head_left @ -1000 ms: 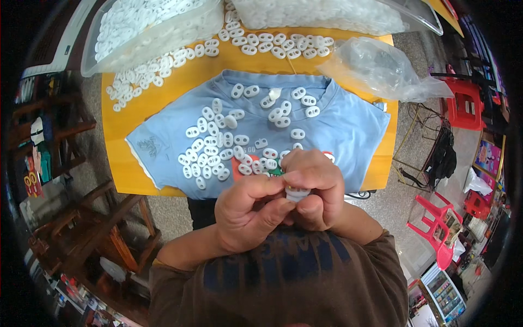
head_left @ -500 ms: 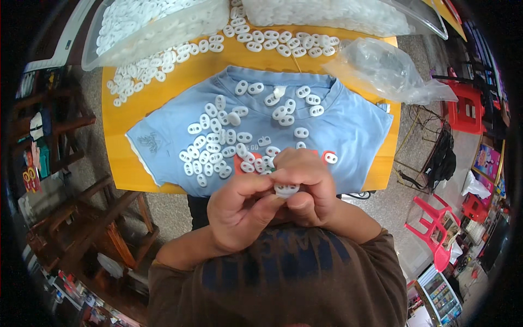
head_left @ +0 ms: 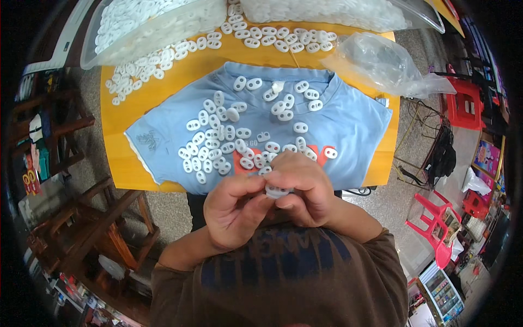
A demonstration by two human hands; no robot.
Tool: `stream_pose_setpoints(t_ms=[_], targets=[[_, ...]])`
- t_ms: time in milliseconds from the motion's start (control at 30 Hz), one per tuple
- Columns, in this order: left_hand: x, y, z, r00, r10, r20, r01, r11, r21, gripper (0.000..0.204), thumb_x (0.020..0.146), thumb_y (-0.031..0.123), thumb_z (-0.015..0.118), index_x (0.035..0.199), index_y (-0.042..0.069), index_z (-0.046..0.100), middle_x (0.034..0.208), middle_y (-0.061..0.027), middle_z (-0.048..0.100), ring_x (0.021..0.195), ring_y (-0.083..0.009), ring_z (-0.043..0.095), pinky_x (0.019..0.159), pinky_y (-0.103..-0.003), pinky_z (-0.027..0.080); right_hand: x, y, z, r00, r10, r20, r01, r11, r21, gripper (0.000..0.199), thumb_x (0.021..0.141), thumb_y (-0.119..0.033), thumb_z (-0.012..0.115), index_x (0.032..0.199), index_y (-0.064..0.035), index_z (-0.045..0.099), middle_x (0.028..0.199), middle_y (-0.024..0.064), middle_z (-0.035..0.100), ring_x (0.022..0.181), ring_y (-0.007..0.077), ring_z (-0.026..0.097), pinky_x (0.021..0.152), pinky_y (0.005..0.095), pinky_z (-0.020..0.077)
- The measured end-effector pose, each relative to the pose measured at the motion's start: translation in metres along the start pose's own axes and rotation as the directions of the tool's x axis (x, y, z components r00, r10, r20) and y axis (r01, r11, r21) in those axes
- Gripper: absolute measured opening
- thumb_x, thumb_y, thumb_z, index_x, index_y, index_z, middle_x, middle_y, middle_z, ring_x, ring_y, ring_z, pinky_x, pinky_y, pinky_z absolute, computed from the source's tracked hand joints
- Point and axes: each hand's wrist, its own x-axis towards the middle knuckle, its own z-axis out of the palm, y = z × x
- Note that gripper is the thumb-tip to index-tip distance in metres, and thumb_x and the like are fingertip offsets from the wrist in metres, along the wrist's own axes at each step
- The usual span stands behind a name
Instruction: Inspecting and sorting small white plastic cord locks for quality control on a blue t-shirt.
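My left hand (head_left: 234, 210) and my right hand (head_left: 306, 188) meet in front of my chest, just past the near edge of the table. Between their fingertips they pinch a small white oval plastic piece with two holes (head_left: 277, 192); fingers cover part of it. Beyond my hands a light blue T-shirt (head_left: 348, 131) lies spread out. Many like white two-hole pieces (head_left: 211, 144) are scattered over it, thickest on its left half and close to my knuckles.
The shirt rests on a yellow table (head_left: 115, 131). Along the far edge stand a clear tub of white pieces (head_left: 158, 41) and another translucent container (head_left: 327, 15). Loose pieces (head_left: 136, 71) lie before them. A clear plastic bag (head_left: 376, 62) sits far right; a pink stool (head_left: 436, 223) stands on the floor.
Both hands have shifted slightly left with the white piece between them. My right fingers have moved, uncovering more pieces on the shirt. The whole view has shifted a little.
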Motion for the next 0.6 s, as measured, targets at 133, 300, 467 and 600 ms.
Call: stream_pose_setpoints(t_ms=[133, 300, 467, 600], targets=[[-0.003, -0.003, 0.001, 0.999, -0.024, 0.022, 0.026, 0.994, -0.104, 0.02, 0.087, 0.004, 0.054, 0.106, -0.001, 0.046, 0.089, -0.0082, 0.058, 0.067, -0.0073, 0.055, 0.059, -0.021, 0.047, -0.005, 0.001, 0.001, 1.0, 0.003, -0.006, -0.003, 1.0, 0.022, 0.031, 0.08, -0.012, 0.062, 0.105, 0.0015, 0.051, 0.086, 0.0125, 0.057, 0.069, 0.0268, 0.055, 0.06, 0.0351, 0.0443], [-0.005, 0.001, 0.002, 0.999, -0.051, -0.014, 0.049, 0.989, -0.139, 0.02, 0.088, 0.004, 0.053, 0.106, -0.001, 0.047, 0.092, -0.0094, 0.058, 0.072, -0.0082, 0.056, 0.063, -0.022, 0.048, -0.001, -0.002, 0.003, 0.999, 0.004, -0.035, -0.005, 1.0, -0.028, 0.027, 0.08, -0.014, 0.062, 0.103, -0.0003, 0.054, 0.083, 0.0106, 0.058, 0.067, 0.0256, 0.056, 0.059, 0.0348, 0.0434], [-0.002, 0.009, -0.004, 0.981, -0.191, 0.022, 0.191, 0.962, -0.197, 0.023, 0.088, 0.004, 0.053, 0.109, -0.001, 0.046, 0.096, -0.0077, 0.058, 0.084, -0.0095, 0.055, 0.076, -0.024, 0.046, 0.0, -0.005, -0.001, 0.99, 0.075, 0.118, -0.054, 0.984, -0.172, 0.031, 0.079, -0.024, 0.063, 0.103, -0.0035, 0.057, 0.079, 0.007, 0.059, 0.066, 0.025, 0.055, 0.059, 0.0346, 0.0398], [-0.012, 0.007, -0.013, 0.946, -0.326, -0.005, 0.296, 0.867, -0.4, 0.022, 0.086, 0.002, 0.054, 0.107, 0.002, 0.049, 0.091, -0.0057, 0.058, 0.073, -0.0062, 0.055, 0.063, -0.019, 0.045, 0.005, -0.01, 0.002, 0.95, 0.111, 0.29, -0.046, 0.974, -0.223, 0.049, 0.081, -0.03, 0.058, 0.122, -0.0032, 0.048, 0.078, 0.0036, 0.058, 0.066, 0.023, 0.053, 0.059, 0.0347, 0.0386]])
